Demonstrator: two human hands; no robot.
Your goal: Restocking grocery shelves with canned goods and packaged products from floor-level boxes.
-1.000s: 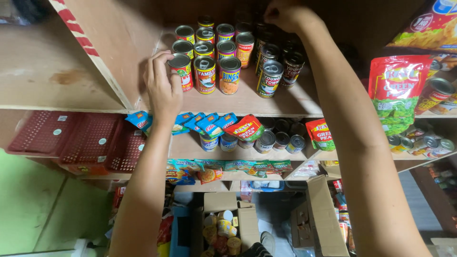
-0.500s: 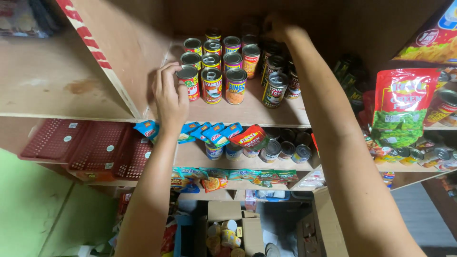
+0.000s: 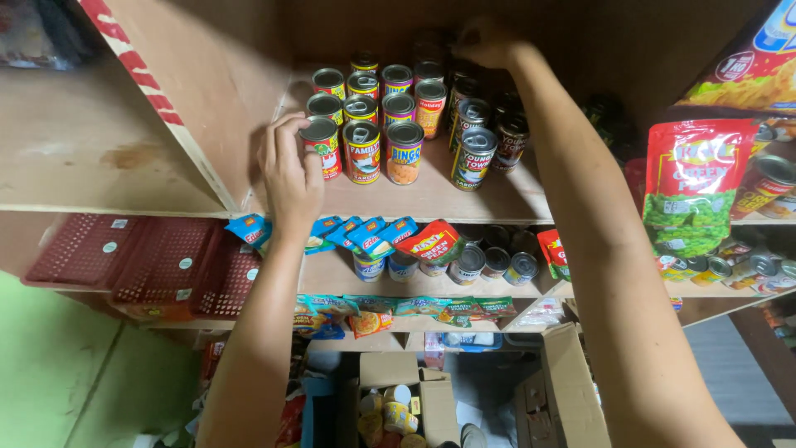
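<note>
A red-labelled can (image 3: 322,143) at the front row's left end is gripped by the left hand (image 3: 290,170); whether anything is held by the right hand (image 3: 485,43), deep among rear cans (image 3: 431,51), cannot be told.

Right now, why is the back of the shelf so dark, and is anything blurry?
Head view: the back of the wooden shelf lies in deep shadow, so the right hand looks dim and soft; the left hand and front red can are lit and sharp; straight edges bend near the corners.
</note>
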